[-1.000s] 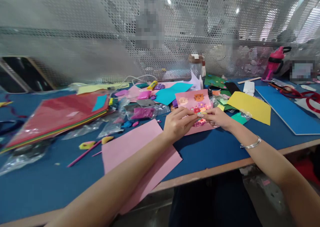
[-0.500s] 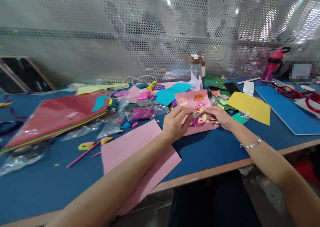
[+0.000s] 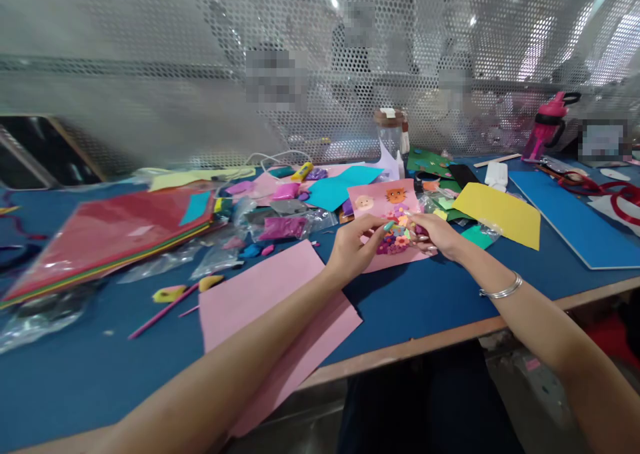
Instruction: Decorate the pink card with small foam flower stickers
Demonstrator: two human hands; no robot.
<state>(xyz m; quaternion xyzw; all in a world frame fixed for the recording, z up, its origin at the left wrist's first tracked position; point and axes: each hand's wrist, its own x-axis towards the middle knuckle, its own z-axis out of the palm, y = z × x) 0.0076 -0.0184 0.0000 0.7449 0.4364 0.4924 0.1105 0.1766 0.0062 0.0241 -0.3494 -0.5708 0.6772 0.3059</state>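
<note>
A pink card with cat-face and flower stickers lies on the blue table. My left hand hovers over its near edge with fingers curled in a pinch; what it holds is too small to name. My right hand rests on the card's right side, its fingers closed round a small coloured sticker piece between both hands. A silver bangle circles my right wrist.
A large pink sheet lies under my left forearm. A stack of coloured paper sits at left, a yellow sheet and blue board at right. A jar and pink bottle stand by the mesh wall.
Both hands have lifted slightly off the card and parted a little. The flower stickers beneath them show more.
</note>
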